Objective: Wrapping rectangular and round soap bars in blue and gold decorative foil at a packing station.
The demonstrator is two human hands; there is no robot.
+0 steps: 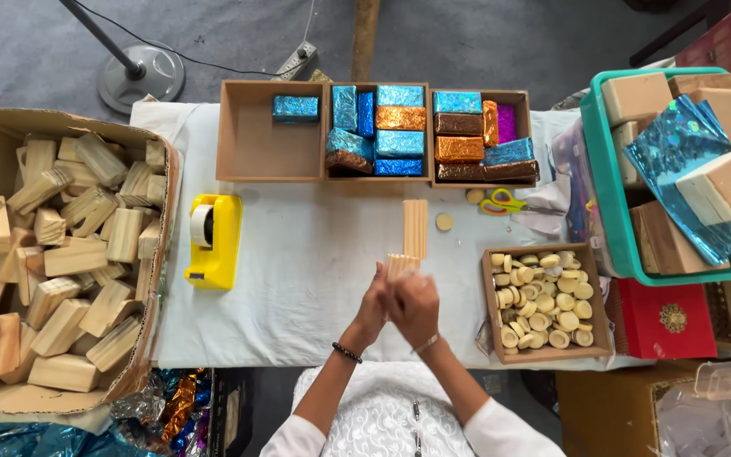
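Both my hands meet over the white cloth, pressed around one small ribbed wooden piece (400,264) whose top sticks out above the fingers. My left hand (374,305), with a dark bead bracelet at the wrist, cups it from the left. My right hand (416,306) wraps it from the right. Just beyond lies a longer ribbed wooden slab (415,227) and a single wooden disc (444,222). A small box of several round wooden discs (545,303) sits right of my hands.
A yellow tape dispenser (212,239) stands to the left. A three-compartment wooden tray (266,148) at the back holds foil-wrapped blocks. A cardboard box of wooden blocks (61,254) is far left; a green crate (611,203) with blocks and blue foil is far right. Scissors (501,203) lie near the tray.
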